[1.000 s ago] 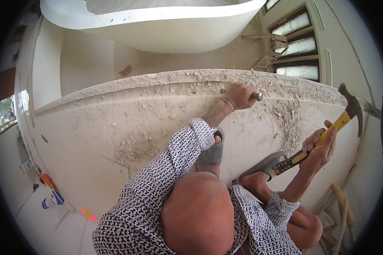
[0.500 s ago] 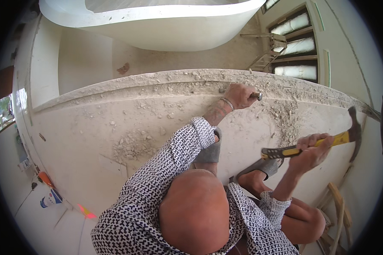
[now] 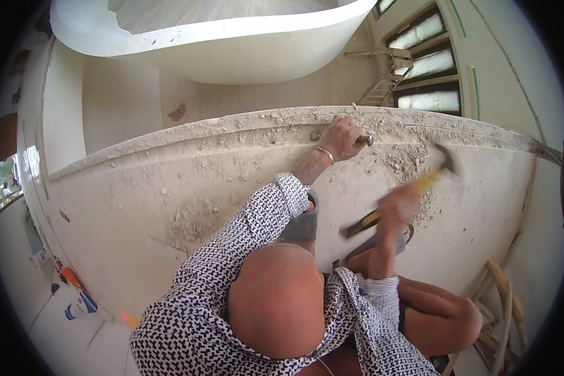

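Note:
My left hand [image 3: 341, 138] is closed around a metal chisel [image 3: 367, 140], whose round struck end sticks out to the right of the fist. The rest of the chisel is mostly hidden by the hand, which rests low at a chipped groove along the ledge [image 3: 244, 120]. My right hand [image 3: 397, 208] grips a claw hammer [image 3: 430, 178] with a yellow and black handle. Motion blurs the hammer; its dark head is to the right of the chisel and apart from it. Broken mortar bits [image 3: 194, 219] lie around the groove and on the pale floor.
Beyond the ledge the surface drops to a lower level with a curved white wall [image 3: 244, 53] and a wooden stand [image 3: 395, 62]. Wood pieces [image 3: 506, 291] lean at the lower right. A white and blue bucket [image 3: 80, 306] and an orange-handled tool [image 3: 72, 278] are at the lower left.
My right hand and the hammer have swung left and up the picture toward the chisel. My left hand keeps its grip on the chisel; the whole view has shifted slightly.

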{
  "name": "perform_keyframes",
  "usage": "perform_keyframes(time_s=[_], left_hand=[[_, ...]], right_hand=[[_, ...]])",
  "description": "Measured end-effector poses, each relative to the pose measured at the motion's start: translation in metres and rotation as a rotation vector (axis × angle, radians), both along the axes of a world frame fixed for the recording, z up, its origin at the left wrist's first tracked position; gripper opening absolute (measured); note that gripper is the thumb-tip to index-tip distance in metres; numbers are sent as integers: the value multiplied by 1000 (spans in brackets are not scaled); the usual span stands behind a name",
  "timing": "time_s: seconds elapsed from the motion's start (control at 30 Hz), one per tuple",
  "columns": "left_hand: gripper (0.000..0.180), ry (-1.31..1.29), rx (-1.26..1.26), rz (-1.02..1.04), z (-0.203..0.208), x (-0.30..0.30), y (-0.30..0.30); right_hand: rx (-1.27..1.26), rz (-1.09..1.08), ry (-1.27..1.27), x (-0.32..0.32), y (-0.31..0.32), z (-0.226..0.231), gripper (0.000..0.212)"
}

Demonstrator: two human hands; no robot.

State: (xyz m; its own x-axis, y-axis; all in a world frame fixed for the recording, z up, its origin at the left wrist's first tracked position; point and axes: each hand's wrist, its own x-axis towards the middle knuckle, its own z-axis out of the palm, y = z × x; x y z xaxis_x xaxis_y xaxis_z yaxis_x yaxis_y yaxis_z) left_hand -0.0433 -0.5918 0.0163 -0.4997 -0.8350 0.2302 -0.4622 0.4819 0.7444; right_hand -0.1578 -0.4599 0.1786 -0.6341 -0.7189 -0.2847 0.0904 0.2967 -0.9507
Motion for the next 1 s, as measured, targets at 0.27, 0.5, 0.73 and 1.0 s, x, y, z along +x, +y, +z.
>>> perform_keyframes(time_s=[0.27, 0.5, 0.73, 1.0], left_hand=[[32, -9, -4, 61, -1, 12, 6], [32, -71, 42, -8, -6, 6, -6], [39, -99, 51, -18, -7, 4, 2], [37, -135, 46, -13, -15, 9, -3]], right_hand=[[-351, -195, -155, -82, -12, 56, 22], [442, 80, -434, -9, 1, 11, 27], [-397, -325, -295, -103, -7, 13, 24], [-114, -195, -76, -71, -20, 65, 25]])
